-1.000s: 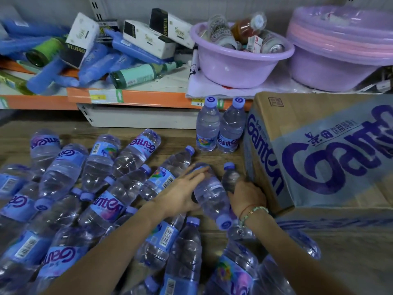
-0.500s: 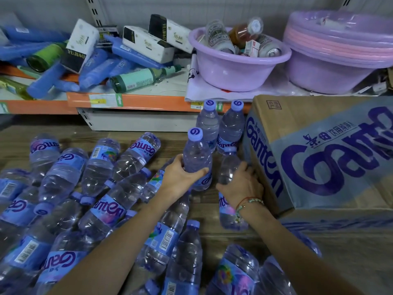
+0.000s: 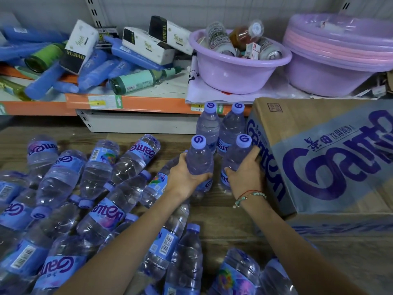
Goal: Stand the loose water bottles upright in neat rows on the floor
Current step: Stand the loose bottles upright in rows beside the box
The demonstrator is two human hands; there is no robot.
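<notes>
Two upright water bottles, one gripped in the left hand (image 3: 187,177) (left-held bottle (image 3: 199,158)) and one in the right hand (image 3: 246,175) (right-held bottle (image 3: 237,156)), fingers curled round each body, positioned just in front of two standing bottles (image 3: 221,126) by the shelf base. Cardboard case (image 3: 323,158) immediately right, touching the right hand. Loose bottles (image 3: 85,199) lying heaped on the wooden floor (image 3: 223,220) to the left and near side; lilac basin (image 3: 238,71) on the shelf above.
</notes>
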